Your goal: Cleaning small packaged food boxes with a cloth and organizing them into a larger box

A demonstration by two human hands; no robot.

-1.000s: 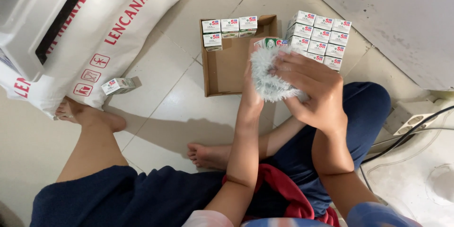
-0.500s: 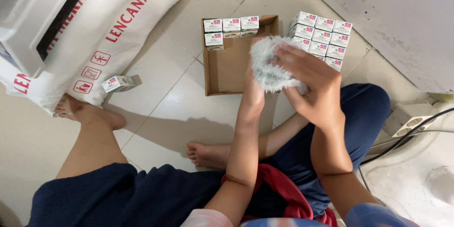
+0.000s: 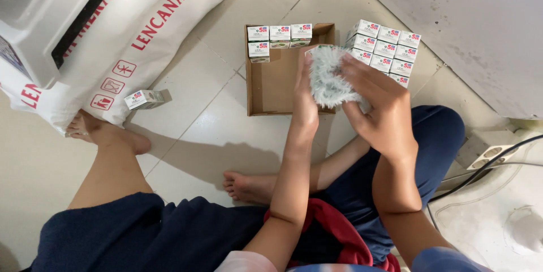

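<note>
The person sat on the tiled floor (image 3: 198,130) with legs spread, and both hands worked over a shallow cardboard box (image 3: 271,88). The left hand (image 3: 306,105) and the right hand (image 3: 380,110) held between them a small package wrapped in white bubble wrap (image 3: 331,76). It hung just above the right edge of the cardboard box, touching neither the bottom nor the floor. The left fingers were closed along the left side of the package; the right fingers (image 3: 362,74) were curled over its top and right side, so both hands gripped it firmly.

Inside the box, a short row of small white cartons (image 3: 280,37) stood against the far wall, and most of the bottom was bare. Just right of the box a stack of the same cartons (image 3: 384,45) waited on the floor. One single carton (image 3: 144,99) lay well apart to the left, beside a large white sack with red print (image 3: 141,34).

The step in hand seemed to be the wrapping of one carton, nearly finished. The next move probably called for pressing the loose wrap closed and keeping the package from slipping open.
</note>
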